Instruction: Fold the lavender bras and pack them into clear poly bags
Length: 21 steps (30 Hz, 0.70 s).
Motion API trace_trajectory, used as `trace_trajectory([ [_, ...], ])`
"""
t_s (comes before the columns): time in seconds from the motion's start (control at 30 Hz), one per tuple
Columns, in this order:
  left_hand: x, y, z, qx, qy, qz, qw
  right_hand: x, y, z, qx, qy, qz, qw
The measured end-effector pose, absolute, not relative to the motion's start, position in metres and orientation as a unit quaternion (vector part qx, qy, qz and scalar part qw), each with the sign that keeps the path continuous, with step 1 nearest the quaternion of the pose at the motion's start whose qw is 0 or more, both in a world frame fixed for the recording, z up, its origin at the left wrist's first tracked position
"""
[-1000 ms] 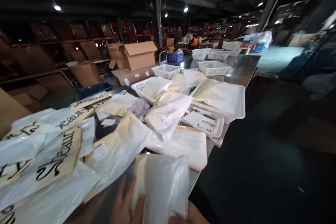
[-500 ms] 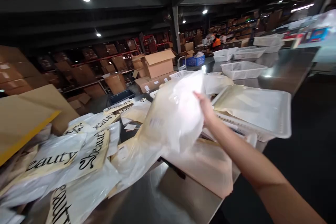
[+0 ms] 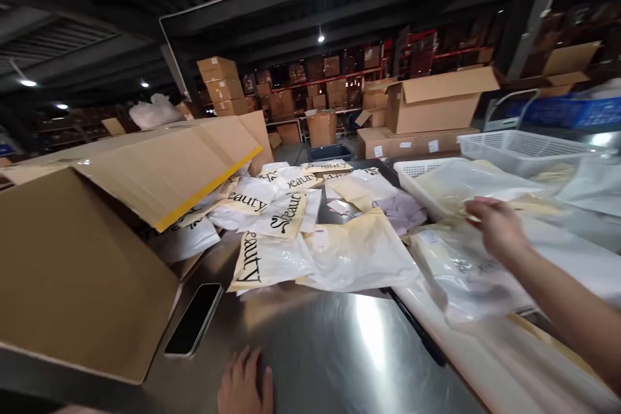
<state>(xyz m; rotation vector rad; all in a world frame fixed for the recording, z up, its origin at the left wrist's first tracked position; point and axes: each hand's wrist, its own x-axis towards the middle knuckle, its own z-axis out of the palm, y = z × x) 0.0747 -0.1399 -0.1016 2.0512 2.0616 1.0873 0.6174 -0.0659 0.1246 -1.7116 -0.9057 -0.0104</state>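
My left hand (image 3: pixel 245 383) lies on the steel table (image 3: pixel 334 349) near its front edge, fingers stretched out and holding nothing. At the right, my right hand (image 3: pixel 499 226) is closed, thumb and fingers pinching the upper edge of a translucent plastic bag (image 3: pixel 466 278) that hangs below it. What is inside that bag is not clear. Left of it lies a whitish mailing bag (image 3: pixel 363 252) with a small label. Several white and cream bags printed "beauty" (image 3: pixel 286 213) are heaped beyond it. A black-screened phone (image 3: pixel 194 320) rests left of my left hand.
A large open cardboard box (image 3: pixel 77 272) with a yellow-edged flap stands on the left. White plastic baskets (image 3: pixel 528 142) sit at the right, with plastic bags in and around them. A dark, slim object (image 3: pixel 417 326) lies by the table's right side. Stacked cartons (image 3: pixel 436 110) stand behind.
The view has turned left, bringing the cardboard box, phone and my left hand into sight. The large translucent bag my right hand held up over the table is lower and at the right.
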Motion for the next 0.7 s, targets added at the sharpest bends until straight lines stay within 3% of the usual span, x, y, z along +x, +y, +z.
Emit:
trace_trajectory([
  [0.23, 0.087, -0.140, -0.092, 0.642, 0.657, 0.391, 0.060, 0.389, 0.002, 0.050, -0.513, -0.771, 0.105, 0.362],
  [0.4, 0.088, -0.142, -0.087, 0.603, 0.648, 0.453, 0.112, 0.250, 0.016, 0.040, -0.431, -0.859, 0.155, 0.230],
  [0.47, 0.090, -0.144, -0.083, 0.599, 0.646, 0.455, 0.130, 0.229, 0.022, 0.054, -0.438, -0.846, 0.182, 0.243],
  [0.7, 0.094, -0.149, -0.069, 0.548, 0.627, 0.502, 0.235, 0.307, 0.031, 0.148, -0.495, -0.678, 0.251, 0.482],
])
